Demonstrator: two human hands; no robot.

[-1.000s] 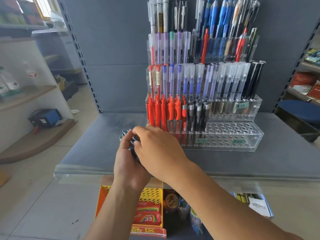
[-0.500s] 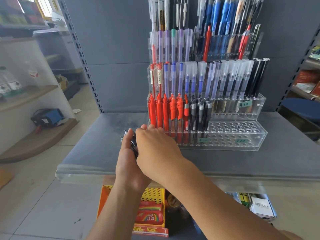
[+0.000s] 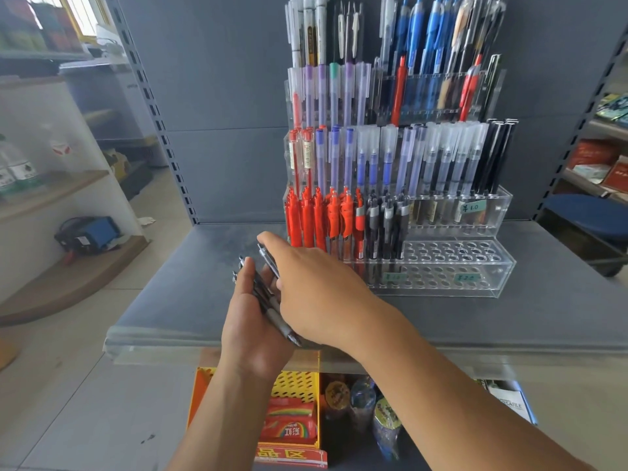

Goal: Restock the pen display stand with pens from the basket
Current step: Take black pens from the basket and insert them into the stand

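Your left hand [image 3: 251,331], just in front of the display stand [image 3: 441,287], curls round a bundle of black pens [image 3: 260,288] | your right hand [image 3: 316,287] pinches one pen [image 3: 268,261] of it | risk: if the left grip loosens, the others may slip off the shelf [image 3: 543,317].

Clear acrylic stand [image 3: 475,290] sits upright on the shelf [image 3: 190,294] at about 1 o'clock, with stepped tiers rising toward the back. On the low tier you've got red pens [image 3: 316,219] on the 9 o'clock side and black-and-grey ones [image 3: 384,219] right beside them. The holes toward 3 o'clock are bare. Higher up there are frosted capped pens [image 3: 441,158], then blue ones [image 3: 414,39].

A bundle of dark pens [image 3: 260,290] lies in the left hand [image 3: 251,334], around 7 o'clock of the stand, clicker ends pointing to 11. One grey pen [image 3: 268,261] on top of the bundle is in the right hand [image 3: 316,294] grip.

Yellow perforated basket [image 3: 295,385] at 6 o'clock, under the shelf edge.
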